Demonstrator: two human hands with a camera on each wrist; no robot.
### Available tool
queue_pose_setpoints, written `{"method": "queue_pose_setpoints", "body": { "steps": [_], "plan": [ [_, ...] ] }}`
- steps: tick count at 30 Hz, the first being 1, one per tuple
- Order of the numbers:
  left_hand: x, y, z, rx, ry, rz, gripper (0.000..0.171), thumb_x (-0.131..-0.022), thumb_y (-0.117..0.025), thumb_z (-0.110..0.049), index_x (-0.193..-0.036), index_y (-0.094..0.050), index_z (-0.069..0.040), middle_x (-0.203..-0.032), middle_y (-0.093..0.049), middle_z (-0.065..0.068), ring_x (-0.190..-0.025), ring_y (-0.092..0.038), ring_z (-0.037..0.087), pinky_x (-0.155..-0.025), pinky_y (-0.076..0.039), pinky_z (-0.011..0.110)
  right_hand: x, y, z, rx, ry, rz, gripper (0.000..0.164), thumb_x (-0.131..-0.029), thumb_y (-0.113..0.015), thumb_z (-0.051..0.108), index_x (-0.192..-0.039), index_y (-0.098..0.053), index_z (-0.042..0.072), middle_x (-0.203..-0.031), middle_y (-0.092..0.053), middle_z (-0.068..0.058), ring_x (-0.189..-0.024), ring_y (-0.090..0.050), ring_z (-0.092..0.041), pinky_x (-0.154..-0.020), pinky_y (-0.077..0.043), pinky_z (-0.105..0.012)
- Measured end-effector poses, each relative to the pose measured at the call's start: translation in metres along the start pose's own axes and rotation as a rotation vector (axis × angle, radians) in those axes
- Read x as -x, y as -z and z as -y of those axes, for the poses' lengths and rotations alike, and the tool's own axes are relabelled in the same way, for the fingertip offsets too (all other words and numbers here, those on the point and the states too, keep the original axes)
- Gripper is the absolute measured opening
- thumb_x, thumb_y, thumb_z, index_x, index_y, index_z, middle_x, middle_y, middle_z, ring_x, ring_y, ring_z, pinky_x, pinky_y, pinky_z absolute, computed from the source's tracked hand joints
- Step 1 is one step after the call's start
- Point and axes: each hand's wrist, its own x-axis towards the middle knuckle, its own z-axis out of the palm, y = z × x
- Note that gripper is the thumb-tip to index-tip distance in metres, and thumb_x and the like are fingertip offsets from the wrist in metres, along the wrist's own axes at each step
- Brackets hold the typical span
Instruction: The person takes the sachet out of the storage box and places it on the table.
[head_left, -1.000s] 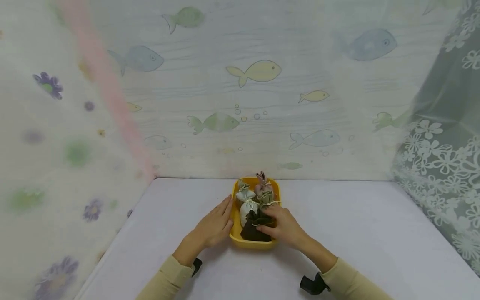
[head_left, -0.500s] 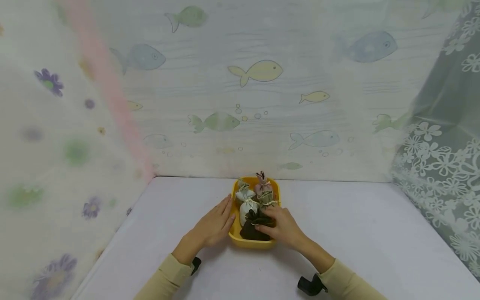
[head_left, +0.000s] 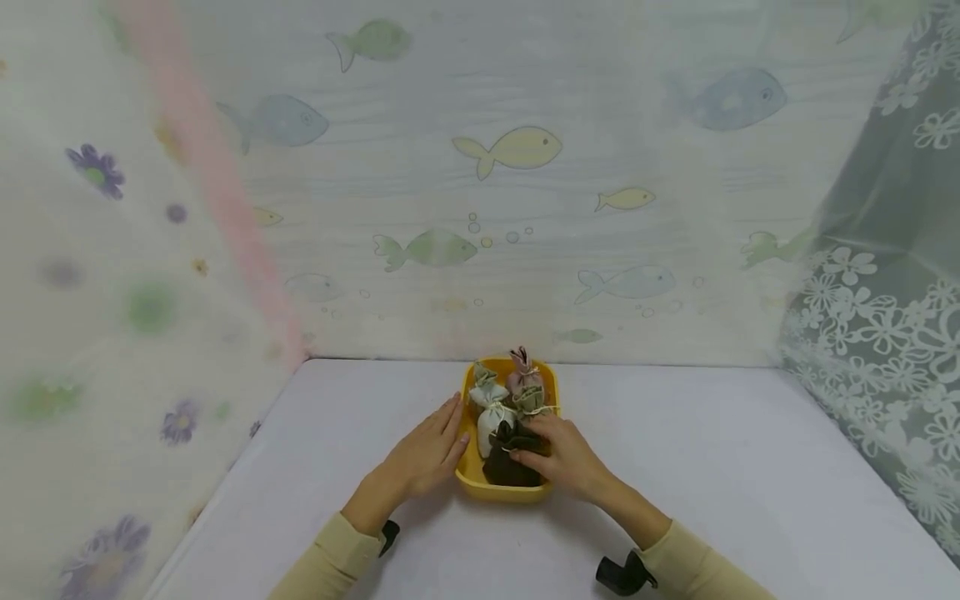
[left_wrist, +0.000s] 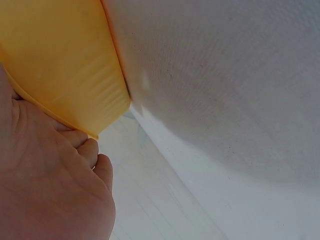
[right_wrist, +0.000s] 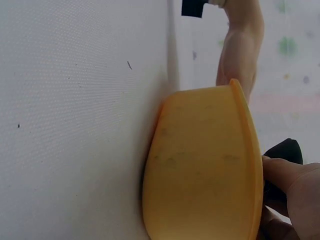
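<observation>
- Your right hand (head_left: 567, 454) pinches the dark brown pouch (head_left: 510, 467) at the near end of the yellow tub (head_left: 471, 467).
- Your left hand (head_left: 427, 454) rests flat-fingered against the tub's left wall.
- White (head_left: 491, 417), olive (head_left: 531, 400) and pink (head_left: 521, 377) pouches fill the far part.

Pouches (head_left: 510, 417) lie in a tray (head_left: 471, 475) on the table (head_left: 712, 467), between both hands (head_left: 427, 454).

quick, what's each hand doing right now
Left hand: open, straight fingers resting on the yellow tray's left rim.
Right hand: fingers curled round the dark brown pouch in the tray.
</observation>
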Motion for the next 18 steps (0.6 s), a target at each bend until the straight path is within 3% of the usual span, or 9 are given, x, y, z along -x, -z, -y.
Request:
{"method": "queue_pose_setpoints", "body": {
  "steps": [6,13,18],
  "plan": [
    [0.0,-0.002,0.0,0.001,0.008,-0.007,0.067,-0.112,-0.026,-0.044,-0.163,-0.012,-0.003,-0.172,-0.008,0.009,-0.157,-0.014,0.025,-0.126,-0.02,0.045,0.001,0.005,0.002,-0.066,0.015,0.002,0.02,-0.094,-0.076,0.021,-0.113,-0.074,0.014,-0.109,-0.069,0.005,-0.103,-0.064,-0.014,-0.091,-0.055,-0.036],
    [0.0,-0.004,0.001,-0.012,-0.005,-0.014,0.067,-0.112,-0.026,-0.045,-0.163,-0.012,-0.003,-0.171,-0.009,0.01,-0.157,-0.014,0.025,-0.126,-0.02,0.044,0.001,0.019,0.01,-0.126,0.011,-0.001,0.019,-0.095,-0.075,0.017,-0.113,-0.073,0.016,-0.111,-0.07,0.006,-0.104,-0.064,-0.012,-0.089,-0.057,-0.034],
    [0.001,-0.004,0.001,0.0,-0.001,-0.022,0.067,-0.112,-0.028,-0.044,-0.163,-0.013,-0.003,-0.172,-0.01,0.009,-0.157,-0.014,0.025,-0.126,-0.021,0.045,0.0,0.029,0.015,-0.141,0.035,-0.005,0.014,-0.096,-0.074,0.017,-0.11,-0.071,0.019,-0.105,-0.066,0.006,-0.092,-0.059,-0.012,-0.078,-0.054,-0.031]
  ]
}}
